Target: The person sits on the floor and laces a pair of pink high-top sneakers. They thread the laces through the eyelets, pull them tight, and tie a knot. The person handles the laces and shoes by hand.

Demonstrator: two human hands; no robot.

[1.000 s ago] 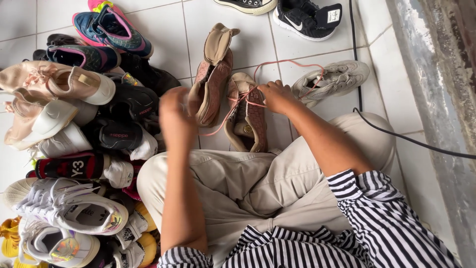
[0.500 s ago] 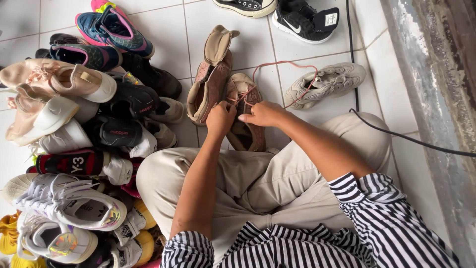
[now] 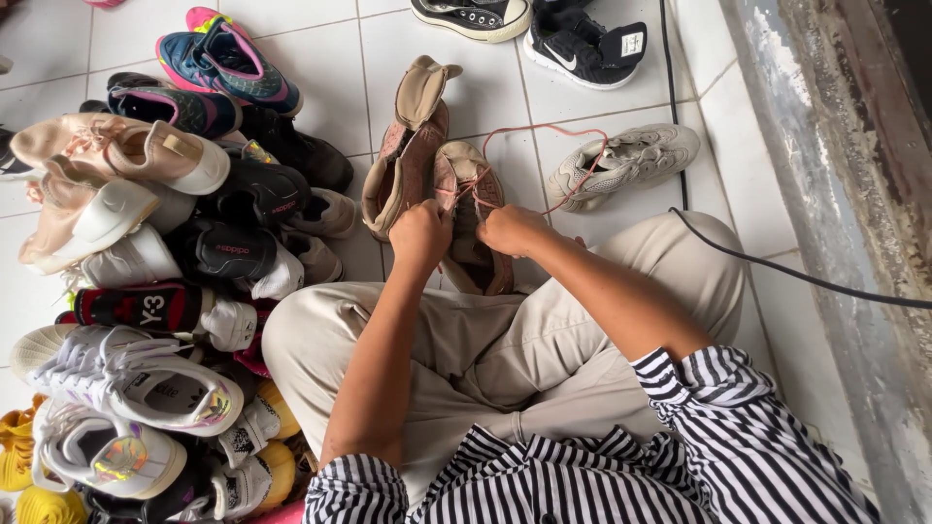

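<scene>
Pink-brown soft shoe (image 3: pixel 473 209) is lying on the tiled floor (image 3: pixel 466 78) before a seated person; left hand (image 3: pixel 420 233) and right hand (image 3: pixel 512 229) are pinching its thin, limp lace (image 3: pixel 544 131), fingers clenched. Light, floppy; best gripped by the sole.

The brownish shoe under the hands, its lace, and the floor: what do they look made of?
The brownish shoe looks like matte suede or worn fabric: dull, soft and creased, with no shine. Its pinkish lace seems woven cord, thin and looping limply. The floor looks like glazed white tile, smooth with grout lines. The left hand and the right hand pinch the lace over the shoe.
</scene>
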